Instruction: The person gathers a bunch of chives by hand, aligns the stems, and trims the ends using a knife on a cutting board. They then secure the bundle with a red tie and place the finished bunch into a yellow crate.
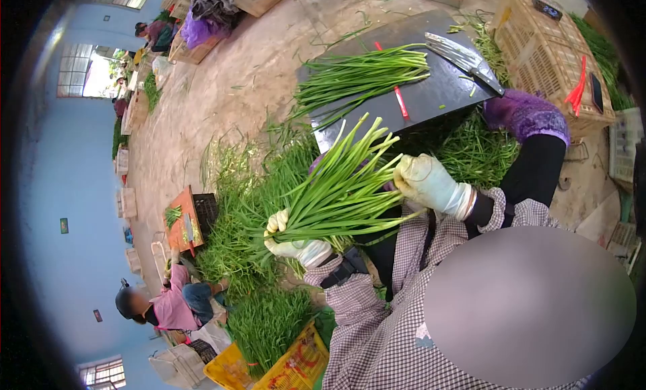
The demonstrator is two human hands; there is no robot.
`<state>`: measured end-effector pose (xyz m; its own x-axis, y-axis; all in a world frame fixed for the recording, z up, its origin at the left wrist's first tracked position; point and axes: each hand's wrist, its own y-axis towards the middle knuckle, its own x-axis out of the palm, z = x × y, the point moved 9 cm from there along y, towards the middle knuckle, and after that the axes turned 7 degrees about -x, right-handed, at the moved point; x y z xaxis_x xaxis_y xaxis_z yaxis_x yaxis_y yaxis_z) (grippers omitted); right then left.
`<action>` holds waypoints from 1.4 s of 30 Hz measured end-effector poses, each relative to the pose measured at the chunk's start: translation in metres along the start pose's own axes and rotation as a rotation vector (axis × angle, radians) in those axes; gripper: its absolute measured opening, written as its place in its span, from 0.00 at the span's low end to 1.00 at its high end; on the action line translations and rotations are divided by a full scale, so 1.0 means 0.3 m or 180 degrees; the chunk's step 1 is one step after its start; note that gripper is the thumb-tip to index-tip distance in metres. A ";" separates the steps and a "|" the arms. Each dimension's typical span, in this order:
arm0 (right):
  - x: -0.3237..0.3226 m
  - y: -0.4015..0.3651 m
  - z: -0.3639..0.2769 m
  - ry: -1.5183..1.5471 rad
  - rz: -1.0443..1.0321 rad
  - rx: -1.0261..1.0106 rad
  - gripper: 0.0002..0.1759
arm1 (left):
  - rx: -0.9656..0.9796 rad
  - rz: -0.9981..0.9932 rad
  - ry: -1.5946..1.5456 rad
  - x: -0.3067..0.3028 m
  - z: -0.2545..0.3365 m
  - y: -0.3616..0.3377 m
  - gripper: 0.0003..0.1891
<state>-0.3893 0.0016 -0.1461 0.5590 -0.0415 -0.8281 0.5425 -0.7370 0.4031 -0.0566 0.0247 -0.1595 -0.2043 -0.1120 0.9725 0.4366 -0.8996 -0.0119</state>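
Observation:
My left hand (289, 241), in a pale glove, is closed around the leafy end of a loose bunch of garlic chives (343, 195). The pale stalk ends fan out toward my right hand (431, 181), also gloved, whose fingers are closed at the tips of a few stalks. Beyond them, a dark board (457, 87) carries a second, neater bunch of chives (367, 74) lying across a red strip (401, 102). A knife (471, 64) with a wide blade and black handle rests at the board's right side.
Loose chives (235, 235) heap on the floor at left. A yellow crate (296, 363) of chives stands below. A beige crate (538, 67) at right bears red strips (577, 87) and a phone (597, 93). A person in pink (175, 299) sits by an orange board (183, 218).

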 end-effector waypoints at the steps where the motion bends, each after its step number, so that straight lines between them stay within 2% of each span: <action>1: -0.016 -0.004 0.004 -0.0007 -0.0007 0.0001 0.06 | 0.0009 -0.0069 0.0097 -0.012 0.008 0.003 0.13; 4: -0.116 -0.037 0.091 0.1622 0.0639 0.1040 0.07 | 0.0084 0.0035 -0.0041 -0.030 0.014 -0.005 0.13; 5: -0.132 -0.030 0.085 0.1630 0.0617 0.1043 0.07 | 0.0095 0.0055 -0.0038 -0.020 0.010 -0.014 0.13; 7: -0.191 0.008 -0.027 0.0468 0.0546 -0.0165 0.06 | -0.0037 0.0031 -0.0077 0.014 -0.025 -0.018 0.13; 8: -0.114 -0.009 -0.028 0.0937 0.0288 -0.0304 0.05 | -0.0026 0.0092 -0.0080 0.011 -0.024 -0.017 0.13; 9: -0.045 -0.010 -0.018 0.0718 0.0130 -0.0028 0.06 | -0.0051 0.0081 -0.0087 0.012 -0.028 -0.012 0.13; 11: 0.062 0.010 -0.047 -0.0092 -0.0384 -0.0270 0.09 | 0.0029 0.0094 0.0010 0.012 -0.021 -0.008 0.13; 14: 0.091 0.046 -0.092 -0.0246 -0.0338 -0.0629 0.07 | 0.0033 0.0166 0.0045 0.001 -0.012 -0.014 0.13; 15: 0.042 0.078 -0.113 -0.0237 -0.0333 -0.0633 0.07 | 0.0021 0.0181 0.0083 -0.012 -0.008 -0.011 0.13; 17: -0.101 0.108 -0.044 0.2534 0.0173 0.0486 0.04 | 0.0009 0.0081 0.0054 -0.036 0.007 0.002 0.14; 18: -0.157 0.115 -0.010 0.3279 0.0444 0.0693 0.04 | -0.0003 -0.0010 0.0022 -0.039 0.014 0.001 0.14; 19: -0.192 0.092 0.049 0.3596 0.0931 0.0891 0.07 | 0.0007 0.0003 0.0024 -0.052 0.021 -0.007 0.14; 20: -0.222 0.052 0.111 0.3790 0.0985 0.1355 0.08 | -0.0122 0.0099 -0.0024 -0.068 0.009 -0.016 0.14; 21: -0.247 -0.001 0.177 0.3968 0.1044 0.1821 0.08 | -0.0257 0.0189 -0.0077 -0.081 -0.006 -0.019 0.15; 23: -0.188 -0.112 0.310 0.3503 0.1027 0.1929 0.10 | -0.0079 0.0431 -0.0251 -0.143 0.007 -0.014 0.15; 24: -0.114 -0.157 0.340 0.3421 0.0637 0.1748 0.13 | -0.0131 0.0383 -0.0176 -0.158 0.003 -0.013 0.15; 25: 0.018 -0.224 0.343 0.3629 -0.0249 0.1677 0.17 | -0.0177 0.0333 -0.0101 -0.164 -0.007 -0.012 0.16; 27: 0.058 -0.228 0.195 0.3164 -0.1004 0.1306 0.25 | -0.0137 0.0399 -0.0126 -0.163 -0.026 -0.014 0.16; 29: -0.021 -0.110 0.045 0.3796 -0.0839 0.1261 0.31 | -0.0253 0.0408 -0.0154 -0.162 -0.036 -0.008 0.17; 30: -0.005 -0.039 0.012 0.3753 -0.0358 0.0602 0.33 | -0.0267 0.0392 -0.0133 -0.156 -0.037 -0.005 0.17; 31: 0.086 -0.081 0.025 0.4366 -0.0830 0.1415 0.31 | -0.0258 0.0380 -0.0062 -0.150 -0.038 -0.005 0.17; 33: 0.107 -0.044 0.016 0.5197 -0.0079 0.1929 0.24 | -0.0228 0.0362 0.0081 -0.147 -0.025 -0.004 0.16; 34: 0.142 -0.045 0.009 0.5506 -0.0093 0.2157 0.17 | -0.0242 0.0310 0.0154 -0.144 -0.019 -0.003 0.15; 35: 0.141 -0.035 -0.002 0.5511 -0.0091 0.2154 0.17 | -0.0241 0.0307 0.0159 -0.145 -0.014 -0.003 0.15; 37: 0.105 -0.022 0.015 0.5126 0.0314 0.2056 0.16 | -0.0124 0.0384 0.0362 -0.161 0.005 -0.008 0.15; 39: 0.143 -0.046 0.049 0.5229 0.0347 0.2268 0.16 | -0.0152 0.0417 0.0347 -0.164 0.000 -0.015 0.14; 41: 0.025 0.016 0.043 0.3696 0.0509 0.0844 0.15 | -0.0165 0.0401 -0.0110 -0.167 -0.003 -0.011 0.14; 42: 0.060 -0.003 0.049 0.4750 0.0292 0.1703 0.18 | -0.0157 0.0366 -0.0067 -0.165 -0.006 -0.012 0.15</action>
<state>-0.3892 -0.0084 -0.1671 0.8379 0.3365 0.4298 0.3798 -0.9249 -0.0163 -0.0496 0.0327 -0.2080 -0.1368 -0.2073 0.9687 0.4124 -0.9010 -0.1345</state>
